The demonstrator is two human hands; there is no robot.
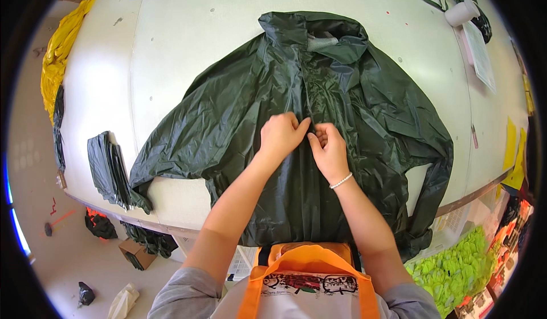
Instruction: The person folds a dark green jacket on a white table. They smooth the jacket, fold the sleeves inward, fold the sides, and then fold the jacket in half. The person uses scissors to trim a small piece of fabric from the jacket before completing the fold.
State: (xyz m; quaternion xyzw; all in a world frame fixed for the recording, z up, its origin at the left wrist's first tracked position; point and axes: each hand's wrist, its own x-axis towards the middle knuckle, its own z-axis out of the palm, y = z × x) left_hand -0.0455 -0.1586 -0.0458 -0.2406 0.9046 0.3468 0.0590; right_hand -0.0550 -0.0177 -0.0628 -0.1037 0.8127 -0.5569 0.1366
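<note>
A dark green rain jacket lies spread on the white table, collar at the far side and sleeves out to both sides. Its hem hangs toward me over the near edge. At the middle of the front opening, my left hand pinches the placket with thumb and fingers. Close beside it on the right, my right hand is curled, thumb and fingertips closed on the same front strip. A bracelet of white beads circles the right wrist. Any small fastener between the fingertips is hidden.
Folded dark green pieces lie at the table's left edge. Yellow fabric hangs over the far left edge. A white cup and a paper sheet are at the far right. Bright lime-green items are piled below right.
</note>
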